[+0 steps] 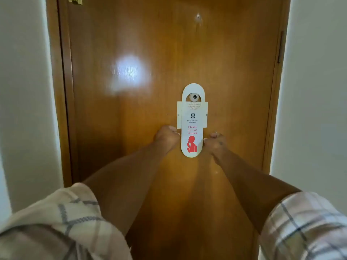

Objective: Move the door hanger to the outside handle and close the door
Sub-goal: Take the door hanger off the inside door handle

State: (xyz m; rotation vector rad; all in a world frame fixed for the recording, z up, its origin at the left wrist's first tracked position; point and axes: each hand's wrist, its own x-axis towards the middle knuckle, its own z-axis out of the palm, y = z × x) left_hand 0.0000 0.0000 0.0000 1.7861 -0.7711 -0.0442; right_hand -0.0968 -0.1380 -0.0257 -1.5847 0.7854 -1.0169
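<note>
The door hanger [192,121] looks like thin, light, bendable card — best pinched at its lower edges. Left hand [167,136] and right hand [216,142] flank it, each grip curled at an edge; whether either is actually pinching it I cannot tell.

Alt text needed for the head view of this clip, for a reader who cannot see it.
A white "Please do not disturb" door hanger hangs on a small peg on a closed wooden door. The left hand and right hand reach to its lower edges; checked sleeves frame the view.
</note>
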